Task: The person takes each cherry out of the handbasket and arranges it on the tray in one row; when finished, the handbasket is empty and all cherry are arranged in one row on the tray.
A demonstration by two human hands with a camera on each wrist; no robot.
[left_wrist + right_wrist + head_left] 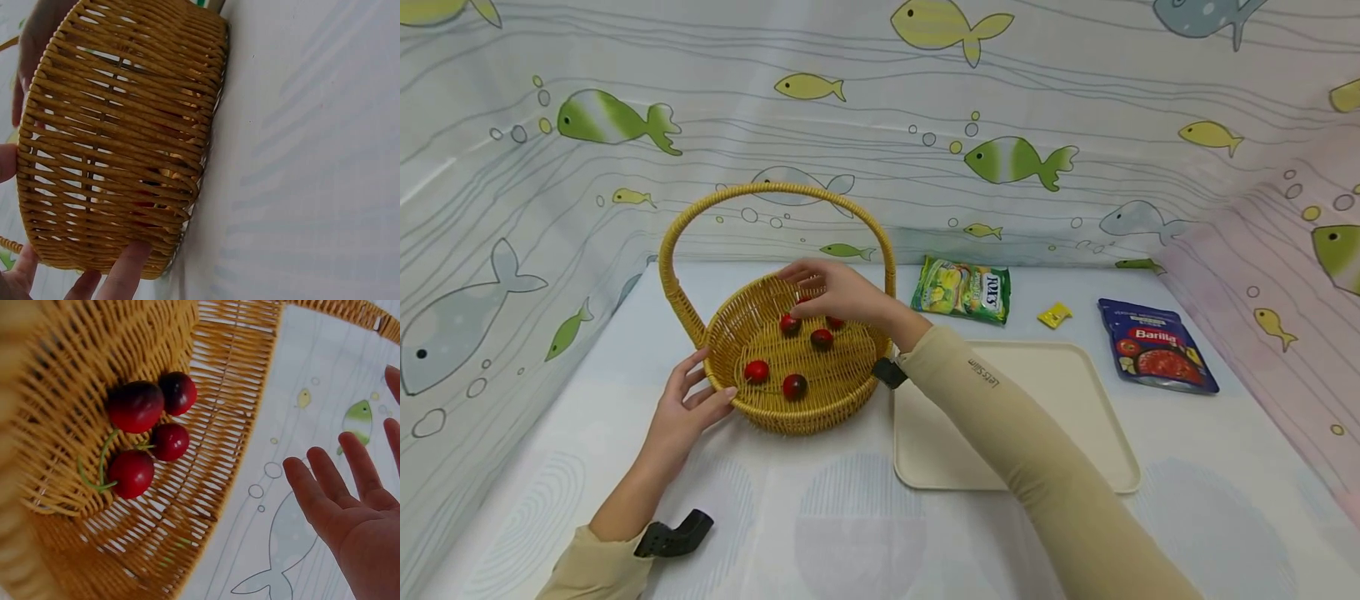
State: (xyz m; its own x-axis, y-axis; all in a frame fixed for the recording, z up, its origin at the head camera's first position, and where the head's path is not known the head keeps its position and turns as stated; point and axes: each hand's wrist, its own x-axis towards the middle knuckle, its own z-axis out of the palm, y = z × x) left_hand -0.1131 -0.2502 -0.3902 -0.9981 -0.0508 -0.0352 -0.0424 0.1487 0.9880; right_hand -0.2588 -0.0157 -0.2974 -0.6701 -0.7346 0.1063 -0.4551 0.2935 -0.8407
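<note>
A wicker basket (805, 417) with a tall arched handle (778, 190) stands left of centre and holds several dark red cherries (757, 372). My left hand (681, 412) holds the near left side of the basket. Its thumb lies at the rim and its fingers (125, 275) rest on the outer weave in the left wrist view. My right hand (838, 292) hovers over the far part of the basket, beneath the handle. In the right wrist view its fingers (359, 465) are spread with nothing in them, apart from the cherries (131, 474), some with green stems.
Right of the basket lies a cream tray (1105, 417), partly under my right sleeve. Behind it are a green snack packet (962, 289) and a small yellow wrapped piece (1055, 315). A blue Barilla pouch (1157, 346) lies at the right. A fish-patterned curtain (880, 133) surrounds the table.
</note>
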